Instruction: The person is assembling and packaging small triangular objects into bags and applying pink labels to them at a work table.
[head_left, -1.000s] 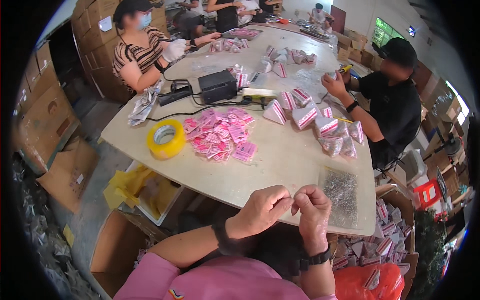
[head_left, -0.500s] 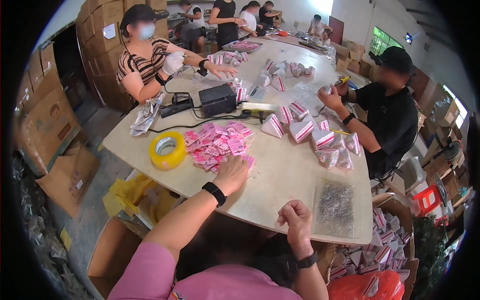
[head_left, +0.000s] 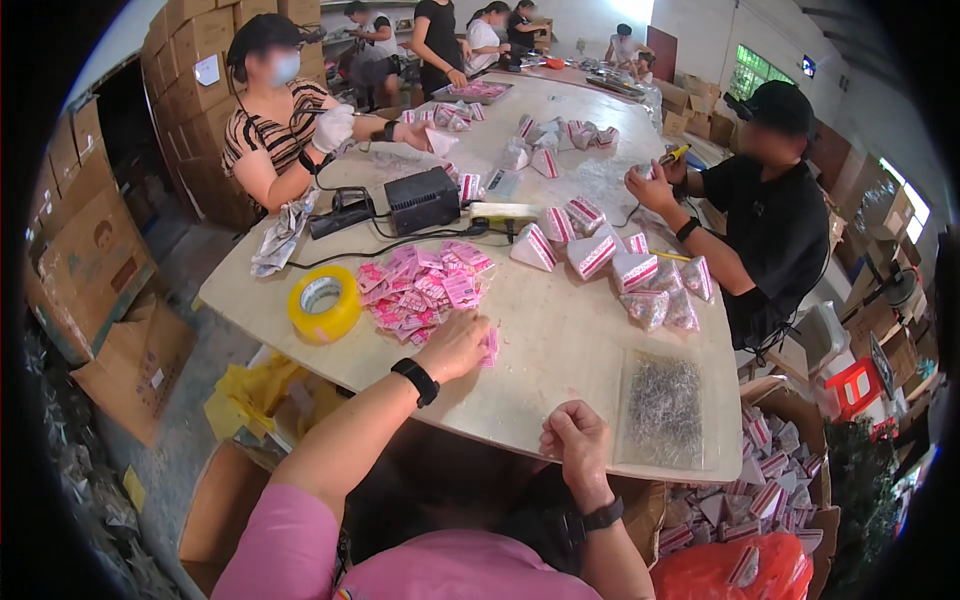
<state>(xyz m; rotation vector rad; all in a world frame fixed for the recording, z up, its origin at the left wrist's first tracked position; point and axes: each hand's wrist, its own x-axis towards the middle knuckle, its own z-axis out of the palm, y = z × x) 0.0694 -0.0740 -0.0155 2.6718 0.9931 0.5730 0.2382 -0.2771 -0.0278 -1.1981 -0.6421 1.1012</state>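
Here, a pile of small flat pink packets [head_left: 425, 288] lies at centre frame on a pale table [head_left: 560, 340], with a yellow tape roll [head_left: 323, 303] just left of it. Right of the pile stand white wedge-shaped boxes [head_left: 590, 250] with red-striped ends, and more of them fill a carton [head_left: 770, 480] at lower right. A clear bag of thin metal pins [head_left: 662, 410] lies flat near the table's lower right edge. The left hand [head_left: 455, 345] reaches forward from the lower edge, a black wristband on the forearm, fingers pinched together on one pink packet [head_left: 490, 347] at the pile's near edge; most of that packet is hidden under the fingers. The right hand [head_left: 575, 443] rests at the table's near edge as a closed fist, wearing a dark watch; whether it holds anything cannot be made out. Brown boxes [head_left: 85, 250] are stacked at left. Two other people sit at upper left and upper right, their faces blurred.
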